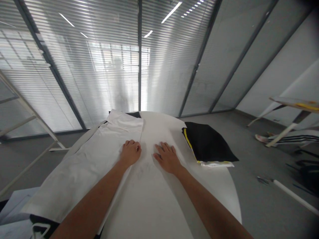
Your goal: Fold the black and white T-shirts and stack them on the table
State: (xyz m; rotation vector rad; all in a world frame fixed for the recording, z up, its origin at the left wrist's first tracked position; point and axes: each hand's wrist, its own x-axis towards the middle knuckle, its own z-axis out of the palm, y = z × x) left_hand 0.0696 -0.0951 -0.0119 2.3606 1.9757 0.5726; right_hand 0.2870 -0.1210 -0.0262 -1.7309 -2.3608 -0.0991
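Observation:
A white garment (82, 169), perhaps a T-shirt, is spread along the left side of the white table (152, 205), with a folded-over part at its far end. My left hand (131, 152) rests at the garment's right edge, its fingers curled and the thumb closed against the index finger on the cloth. On the bare tabletop to the right, my right hand (168, 157) lies palm down with fingers spread, holding nothing. Dark cloth shows from under the garment at the far and near ends.
A folded stack of black, yellow and white cloth (209, 142) lies at the table's right edge. White metal frame legs (37, 114) stand on the left. Glass partitions with blinds (112, 66) rise behind. At right are another table (296, 103) and a person's leg (296, 136).

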